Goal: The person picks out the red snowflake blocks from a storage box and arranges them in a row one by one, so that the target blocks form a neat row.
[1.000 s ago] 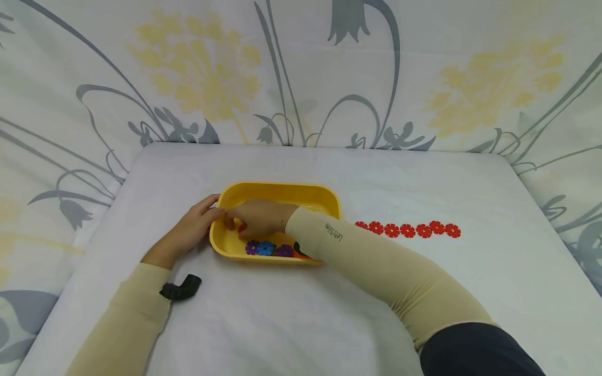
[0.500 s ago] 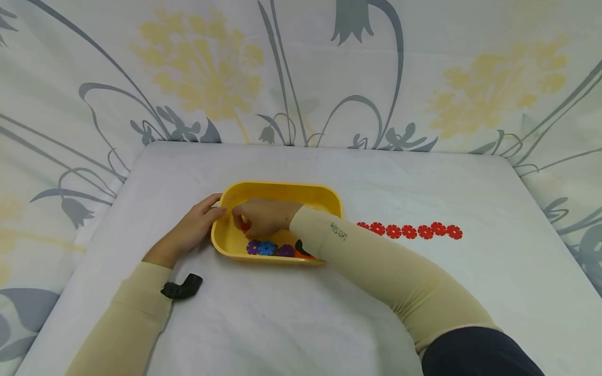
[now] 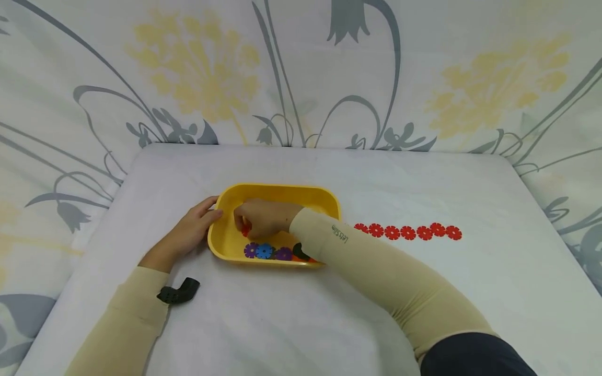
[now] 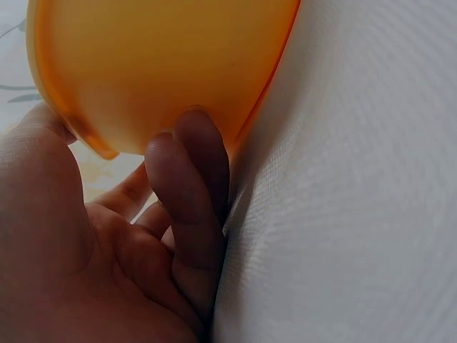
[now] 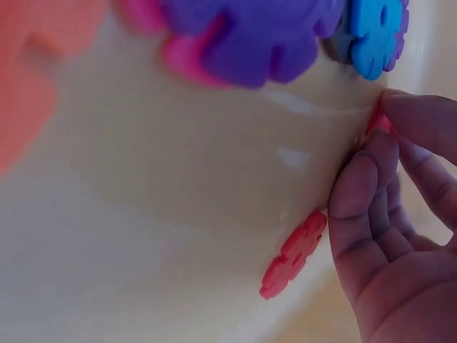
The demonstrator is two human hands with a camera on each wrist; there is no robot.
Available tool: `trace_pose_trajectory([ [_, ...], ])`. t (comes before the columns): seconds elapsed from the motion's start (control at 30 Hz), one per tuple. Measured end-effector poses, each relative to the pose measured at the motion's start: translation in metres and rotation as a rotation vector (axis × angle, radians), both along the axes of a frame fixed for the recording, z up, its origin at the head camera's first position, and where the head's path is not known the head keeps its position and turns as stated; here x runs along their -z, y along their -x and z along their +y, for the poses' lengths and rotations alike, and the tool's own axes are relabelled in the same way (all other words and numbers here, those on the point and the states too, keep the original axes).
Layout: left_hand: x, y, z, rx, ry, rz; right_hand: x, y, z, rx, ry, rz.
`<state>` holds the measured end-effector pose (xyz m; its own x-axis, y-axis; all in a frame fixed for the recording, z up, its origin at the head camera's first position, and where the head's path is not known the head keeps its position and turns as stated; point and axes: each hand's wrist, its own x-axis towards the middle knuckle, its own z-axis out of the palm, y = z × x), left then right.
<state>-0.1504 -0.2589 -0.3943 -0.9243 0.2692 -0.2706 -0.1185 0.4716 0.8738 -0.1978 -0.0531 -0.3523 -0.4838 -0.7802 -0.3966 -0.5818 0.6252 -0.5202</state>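
Note:
A yellow tray (image 3: 287,191) stands on the white cloth. My left hand (image 3: 185,232) grips its left end, thumb at the rim and fingers against the outer wall (image 4: 164,71). Inside the tray, my right hand (image 3: 264,216) pinches a red flower-shaped disc (image 5: 378,123) between thumb and fingertips. Another red disc (image 5: 294,254) lies just beside the fingers in the right wrist view. Purple discs (image 3: 284,254) and a blue disc (image 3: 264,251) lie along the tray's near side. My right forearm hides the tray's right part.
Right of the tray, several red flower-shaped discs (image 3: 408,233) form a row on the white cloth (image 3: 291,318). A black curved device (image 3: 178,291) sits at my left wrist. Flower-patterned fabric (image 3: 301,68) rises behind the table.
My right hand has shifted slightly right inside the tray, and the red disc at its fingertips shows more clearly. My left hand keeps its place on the tray.

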Motion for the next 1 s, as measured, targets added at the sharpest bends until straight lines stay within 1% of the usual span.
trace_pose_trajectory([
  [0.13,0.001,-0.001,-0.001,0.0,-0.004,0.01,0.002,-0.001,-0.001,-0.016,0.009,0.027],
  [0.23,0.003,-0.002,-0.002,0.008,-0.011,0.004,0.003,-0.002,-0.001,-0.022,0.009,0.026],
  [0.33,0.003,-0.001,-0.002,0.006,-0.006,0.0,0.003,-0.001,-0.001,-0.006,0.001,0.021],
  [0.47,0.002,0.0,-0.001,0.0,0.004,0.011,0.003,-0.001,0.0,0.023,-0.007,0.02],
  [0.57,0.002,0.0,-0.002,0.003,-0.004,0.014,0.002,0.001,0.0,0.02,0.001,0.009],
  [0.63,0.002,0.0,-0.003,0.007,-0.008,0.003,0.001,0.003,0.001,0.011,0.014,0.004],
  [0.77,-0.001,0.002,-0.003,0.005,0.007,-0.019,-0.011,0.006,0.009,-0.005,0.04,0.016],
  [0.83,-0.002,0.002,-0.002,-0.004,0.016,-0.028,-0.021,0.008,0.018,0.006,0.071,0.03],
  [0.93,-0.002,0.002,-0.002,-0.011,0.018,-0.033,-0.039,0.011,0.038,0.055,0.157,0.081],
  [1.0,-0.001,0.001,-0.002,-0.006,0.012,-0.043,-0.047,0.01,0.057,0.112,0.233,0.123],
])
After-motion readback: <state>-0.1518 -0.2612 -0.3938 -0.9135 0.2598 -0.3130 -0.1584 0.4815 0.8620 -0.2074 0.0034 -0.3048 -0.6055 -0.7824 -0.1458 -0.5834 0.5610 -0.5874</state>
